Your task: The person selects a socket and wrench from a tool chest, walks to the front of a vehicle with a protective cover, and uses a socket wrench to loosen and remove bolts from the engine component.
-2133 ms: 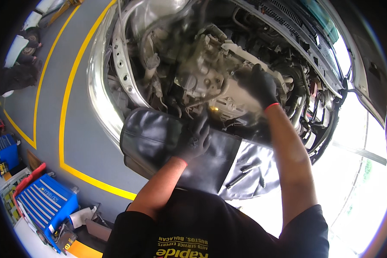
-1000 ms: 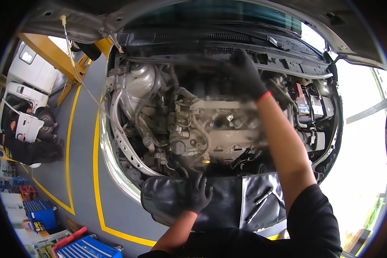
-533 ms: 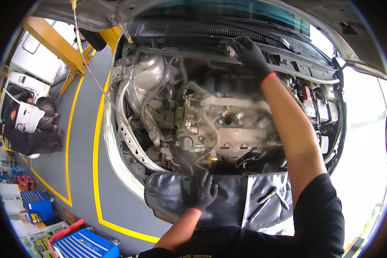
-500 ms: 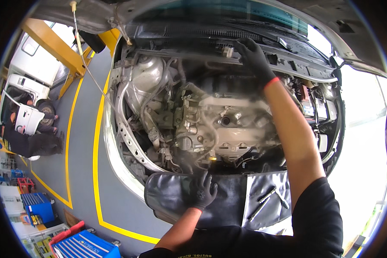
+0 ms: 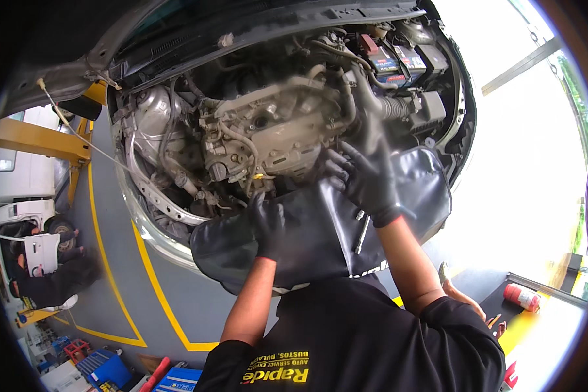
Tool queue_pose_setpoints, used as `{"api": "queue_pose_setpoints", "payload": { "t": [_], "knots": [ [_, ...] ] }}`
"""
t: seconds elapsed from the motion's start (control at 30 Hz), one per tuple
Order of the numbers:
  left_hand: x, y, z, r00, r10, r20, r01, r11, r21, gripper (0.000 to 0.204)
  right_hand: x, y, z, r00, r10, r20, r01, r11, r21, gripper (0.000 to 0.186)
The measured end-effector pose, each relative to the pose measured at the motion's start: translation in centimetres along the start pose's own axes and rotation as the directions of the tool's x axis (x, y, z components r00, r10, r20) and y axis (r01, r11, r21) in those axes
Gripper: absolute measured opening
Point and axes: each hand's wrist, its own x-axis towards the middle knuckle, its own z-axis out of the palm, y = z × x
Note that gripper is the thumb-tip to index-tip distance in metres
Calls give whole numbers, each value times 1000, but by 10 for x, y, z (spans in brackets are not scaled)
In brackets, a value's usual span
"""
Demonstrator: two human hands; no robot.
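Observation:
Both my hands wear black gloves with red cuffs. My left hand (image 5: 266, 225) is over the black fender cover (image 5: 304, 215), beside the front of the engine (image 5: 277, 134); its fingers are apart, with nothing seen in them. Farther right, my right hand (image 5: 372, 186) hovers above the cover, somewhat blurred, its fingers spread and holding nothing visible. Below its palm lies a slim metal hand tool (image 5: 362, 235), partly hidden by the hand. A yellow dipstick handle (image 5: 261, 176) sticks up at the engine's front edge, just above my left fingertips.
The battery (image 5: 395, 62) and a ribbed intake hose (image 5: 393, 108) sit right of the engine. A prop rod (image 5: 78, 134) rises at the left. Another person (image 5: 52, 274) crouches by a white vehicle; someone's hand (image 5: 496, 325) shows lower right, near a red cylinder (image 5: 521, 297).
My right hand has come back from the far edge of the engine bay to above the cover. My left hand stays near the engine's front. The view has shifted, showing more on the right.

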Motion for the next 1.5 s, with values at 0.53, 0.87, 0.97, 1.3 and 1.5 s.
{"api": "queue_pose_setpoints", "payload": {
  "t": [0.53, 0.87, 0.97, 1.3, 1.5],
  "knots": [
    [24, 124, -4, 810, -572, 130, 512, 582, -632, 76, -44, 172, 34, 785, -33, 619, 563, -379, -734, 56],
    [-20, 130, 10, 832, 19, 555, 230, 898, -375, 79, -9, 42, -29, 975, -163, -148, -171, -141, -975, 55],
    [-23, 123, 44, 754, 537, 379, -626, 761, 169, 76, -22, 63, -26, 911, -271, -311, -319, 13, -948, 49],
    [-17, 58, 85, 723, 342, 600, -572, 783, 243, 28, -116, -78, -70, 902, -424, -85, -138, -97, -986, 44],
    [-41, 47, 165, 492, 300, 817, -810, 501, 304, 31, -124, -65, -112, 972, -226, 57, -177, -875, -450, 34]
  ]
}}
